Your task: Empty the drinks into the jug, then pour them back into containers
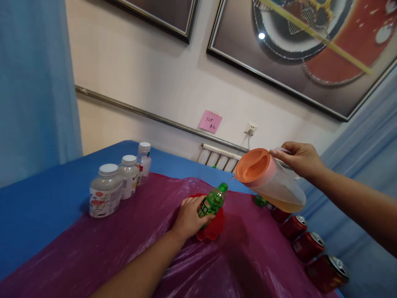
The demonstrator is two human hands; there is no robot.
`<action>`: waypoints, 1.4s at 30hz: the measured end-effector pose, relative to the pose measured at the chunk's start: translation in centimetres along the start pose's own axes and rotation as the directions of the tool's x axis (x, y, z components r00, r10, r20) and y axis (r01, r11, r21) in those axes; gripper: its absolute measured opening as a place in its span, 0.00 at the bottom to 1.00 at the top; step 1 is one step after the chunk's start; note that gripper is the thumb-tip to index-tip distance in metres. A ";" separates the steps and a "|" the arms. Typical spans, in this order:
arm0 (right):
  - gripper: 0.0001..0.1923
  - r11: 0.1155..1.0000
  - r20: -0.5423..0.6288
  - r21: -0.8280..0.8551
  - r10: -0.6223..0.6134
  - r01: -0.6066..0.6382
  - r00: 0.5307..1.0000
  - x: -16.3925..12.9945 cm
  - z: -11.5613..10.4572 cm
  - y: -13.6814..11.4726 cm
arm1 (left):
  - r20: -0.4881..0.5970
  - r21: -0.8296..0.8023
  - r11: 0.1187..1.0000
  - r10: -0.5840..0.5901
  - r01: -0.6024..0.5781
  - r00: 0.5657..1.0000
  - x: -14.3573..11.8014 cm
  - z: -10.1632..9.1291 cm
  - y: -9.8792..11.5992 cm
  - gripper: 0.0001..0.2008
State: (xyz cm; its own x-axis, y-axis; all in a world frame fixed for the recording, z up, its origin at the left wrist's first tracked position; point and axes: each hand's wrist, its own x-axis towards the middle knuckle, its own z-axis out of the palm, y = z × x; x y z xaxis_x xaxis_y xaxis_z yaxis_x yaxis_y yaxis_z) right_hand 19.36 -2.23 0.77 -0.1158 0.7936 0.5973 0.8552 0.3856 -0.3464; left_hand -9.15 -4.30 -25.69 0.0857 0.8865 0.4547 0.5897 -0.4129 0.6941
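My left hand [191,216] is wrapped round a green plastic bottle [214,199], whose open neck points up. Under the bottle lies a red dish with a wavy rim [218,227]. Raised to the right, my right hand [299,157] grips the handle of a clear pitcher [281,186] with an orange lid [253,165]. The pitcher is tipped to the left, its spout above and to the right of the bottle's mouth. Yellowish liquid lies along its lower side. Whether any liquid is flowing from the spout I cannot tell.
Several red cans [310,246] stand in a row on the right, with another green bottle [259,200] partly hidden behind the pitcher. On the left stand white-capped jars [105,194] and a smaller capped bottle [144,161]. Purple plastic sheeting [139,248] covers part of the blue tabletop [62,194].
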 end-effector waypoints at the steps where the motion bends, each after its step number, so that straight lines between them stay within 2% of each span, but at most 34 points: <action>1: 0.35 1.000 -0.004 -0.002 -0.002 0.002 1.000 0.0 0.0 -0.1 | 0.001 0.001 1.000 -0.001 0.001 1.000 0.0 0.0 0.0 0.29; 21: 0.30 0.999 -0.002 0.025 0.029 -0.029 1.000 0.2 -0.1 0.3 | 0.009 -0.008 1.000 0.013 -0.013 1.000 0.0 0.0 0.0 0.29; 42: 0.31 0.999 0.009 0.002 0.037 -0.037 0.999 0.2 -0.2 0.5 | 0.006 0.017 1.000 0.008 -0.008 1.000 -0.1 0.3 -0.2 0.29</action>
State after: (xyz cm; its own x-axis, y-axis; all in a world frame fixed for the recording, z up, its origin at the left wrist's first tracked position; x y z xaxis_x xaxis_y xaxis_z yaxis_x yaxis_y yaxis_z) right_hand 19.87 -1.94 0.88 -0.0886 0.8118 0.5772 0.8579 0.3566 -0.3698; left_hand -9.07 -4.21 -26.00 0.0954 0.8846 0.4564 0.6024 -0.4164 0.6810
